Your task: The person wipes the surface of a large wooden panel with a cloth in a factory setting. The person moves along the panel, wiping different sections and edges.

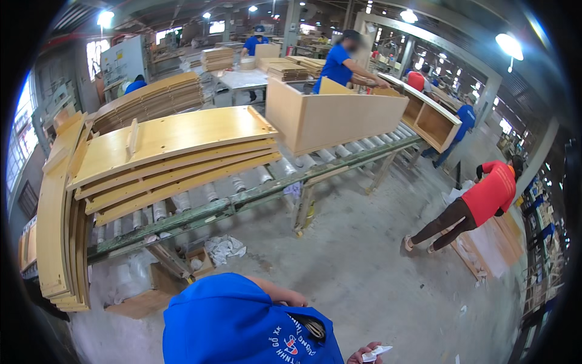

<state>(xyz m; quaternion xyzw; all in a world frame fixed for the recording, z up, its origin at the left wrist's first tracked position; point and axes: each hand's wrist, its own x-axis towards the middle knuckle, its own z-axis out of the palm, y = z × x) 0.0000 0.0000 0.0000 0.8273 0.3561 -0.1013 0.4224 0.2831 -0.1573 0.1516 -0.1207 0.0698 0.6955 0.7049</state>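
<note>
Blue shirt cloth with a printed emblem and an open pocket fills the lower middle. Past the blue sleeve shows bare skin of my left arm, ending at my left hand; its fingers cannot be made out. At the bottom edge, my right hand, partly cut off, pinches a small white crumpled scrap that looks like paper or cloth. Neither hand touches the roller conveyor ahead. A stack of pale wooden panels lies on its rollers.
More panels lean at the conveyor's left end. Farther along stand a wooden cabinet box and a co-worker in blue. A person in red walks at right beside boards on the floor. A carton and white wrap lie below.
</note>
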